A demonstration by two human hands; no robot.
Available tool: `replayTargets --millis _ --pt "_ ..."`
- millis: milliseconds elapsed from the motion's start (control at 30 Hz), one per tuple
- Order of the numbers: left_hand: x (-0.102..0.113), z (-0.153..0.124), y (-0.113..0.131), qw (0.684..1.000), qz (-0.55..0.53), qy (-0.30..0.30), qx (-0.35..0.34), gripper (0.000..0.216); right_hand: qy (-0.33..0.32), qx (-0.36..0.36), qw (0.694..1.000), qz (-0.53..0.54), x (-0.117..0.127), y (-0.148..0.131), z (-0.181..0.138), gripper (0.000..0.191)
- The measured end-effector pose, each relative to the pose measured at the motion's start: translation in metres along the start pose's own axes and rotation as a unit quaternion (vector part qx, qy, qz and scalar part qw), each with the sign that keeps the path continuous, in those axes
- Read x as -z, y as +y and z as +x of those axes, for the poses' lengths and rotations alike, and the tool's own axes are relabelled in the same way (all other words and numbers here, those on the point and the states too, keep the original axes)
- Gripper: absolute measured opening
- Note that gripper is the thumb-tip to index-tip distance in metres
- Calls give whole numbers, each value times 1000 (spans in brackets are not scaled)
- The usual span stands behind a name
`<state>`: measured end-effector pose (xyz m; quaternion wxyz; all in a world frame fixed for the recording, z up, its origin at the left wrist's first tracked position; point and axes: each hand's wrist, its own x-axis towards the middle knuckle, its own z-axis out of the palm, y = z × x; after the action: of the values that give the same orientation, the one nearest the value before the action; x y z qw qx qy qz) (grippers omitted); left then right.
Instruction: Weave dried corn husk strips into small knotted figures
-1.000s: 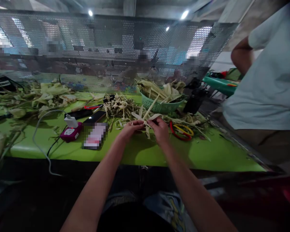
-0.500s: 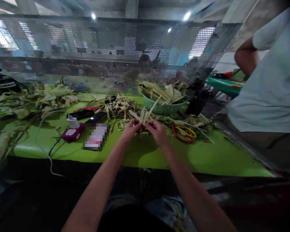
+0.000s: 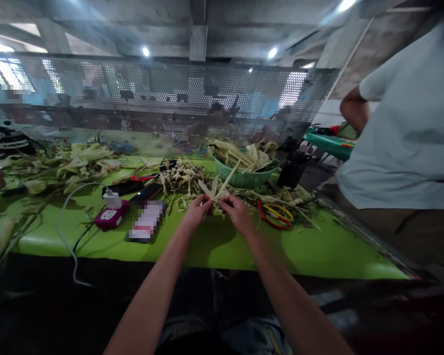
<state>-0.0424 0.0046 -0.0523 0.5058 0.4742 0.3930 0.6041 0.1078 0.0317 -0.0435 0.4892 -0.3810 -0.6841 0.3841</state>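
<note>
My left hand (image 3: 198,211) and my right hand (image 3: 237,213) meet over the green table (image 3: 222,241), both pinched on a small bundle of pale corn-husk strips (image 3: 216,189) that fan upward between the fingertips. Just behind the strips lies a heap of short husk pieces (image 3: 183,175). A green plastic basket (image 3: 240,176) full of husks stands beyond my right hand. Scissors with red and yellow handles (image 3: 276,215) lie right of my right hand.
A pink power bank with a white plug and cable (image 3: 109,213), phones (image 3: 144,195) and a blurred card lie left of my hands. Loose husks (image 3: 77,158) cover the far left. A perforated metal screen (image 3: 163,103) backs the table. A person in a light shirt (image 3: 410,138) stands at the right.
Both hands stay pinched on the husk strips and have drawn closer together, lifting the bundle slightly. The camera has tilted upward, showing more ceiling.
</note>
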Motion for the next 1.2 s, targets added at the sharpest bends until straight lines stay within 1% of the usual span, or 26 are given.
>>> replayTargets --millis 100,200,367,467,533,633,700,767,867,933,1000,1067,1200 --pt "0 -3 3 1000 17 -21 5 33 -2 1 1000 25 2 0 1 31" --pt "-3 -6 4 999 32 -38 4 33 18 1 999 38 3 3 1 29" --pt "-7 -5 0 998 46 -31 -6 29 48 1 998 37 4 8 2 28" --pt "-8 -4 -2 999 39 -25 4 29 58 5 998 27 4 7 1 27" --pt "-7 -3 -3 1000 22 -13 16 31 48 7 999 23 3 5 -1 28" --pt "-3 -2 -4 999 -19 20 33 34 18 11 1000 15 2 2 -3 30" --pt "-1 -2 -4 997 -47 41 43 36 12 19 1000 0 2 1 -4 30" --pt "1 -1 -3 995 -72 55 49 37 20 32 999 -24 2 0 -4 25" --pt "0 -1 -4 991 -103 67 61 38 52 59 995 -67 2 -4 -5 14" --pt "0 0 -5 988 -120 74 68 40 80 107 982 -133 1 -8 -8 10" --pt "0 1 -6 985 -134 77 71 42 89 178 953 -227 -1 -13 -13 11" --pt "1 2 -7 984 -147 76 71 43 60 236 920 -307 -5 -18 -17 13" --pt "3 5 -9 982 -160 80 65 41 -30 279 874 -396 -15 -23 -23 26"
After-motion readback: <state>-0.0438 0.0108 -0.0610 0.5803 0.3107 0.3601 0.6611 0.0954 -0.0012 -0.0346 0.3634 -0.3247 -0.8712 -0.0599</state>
